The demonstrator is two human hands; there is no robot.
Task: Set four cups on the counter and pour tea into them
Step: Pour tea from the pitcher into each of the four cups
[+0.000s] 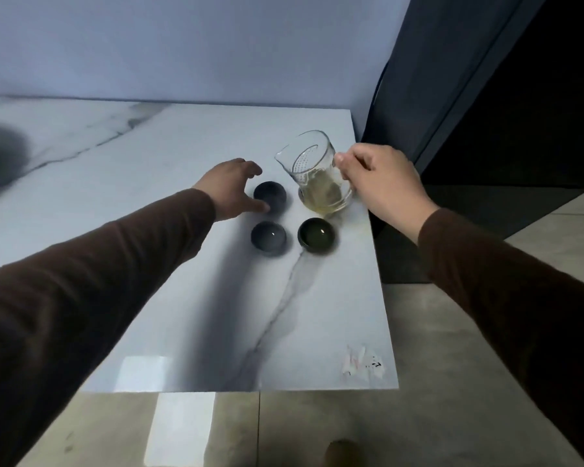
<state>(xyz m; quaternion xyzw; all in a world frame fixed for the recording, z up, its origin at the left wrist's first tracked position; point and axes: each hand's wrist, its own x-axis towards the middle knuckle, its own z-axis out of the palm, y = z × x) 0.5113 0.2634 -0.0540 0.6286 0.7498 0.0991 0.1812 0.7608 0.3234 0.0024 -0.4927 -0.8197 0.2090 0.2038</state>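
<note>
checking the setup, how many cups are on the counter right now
3 clearly visible: one by the left hand at, one nearer the camera, one to its right. A fourth may sit hidden behind the glass pitcher.

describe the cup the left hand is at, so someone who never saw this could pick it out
On the marble counter, near its right edge, three dark cups sit beside a tilted glass pitcher of tea. Take the far-left cup: the left hand curls around it, and it lies directly left of the pitcher.

It looks like a home kitchen: a shiny white marble counter (189,298), a plain wall (182,45), a tiled floor (418,416).
</note>
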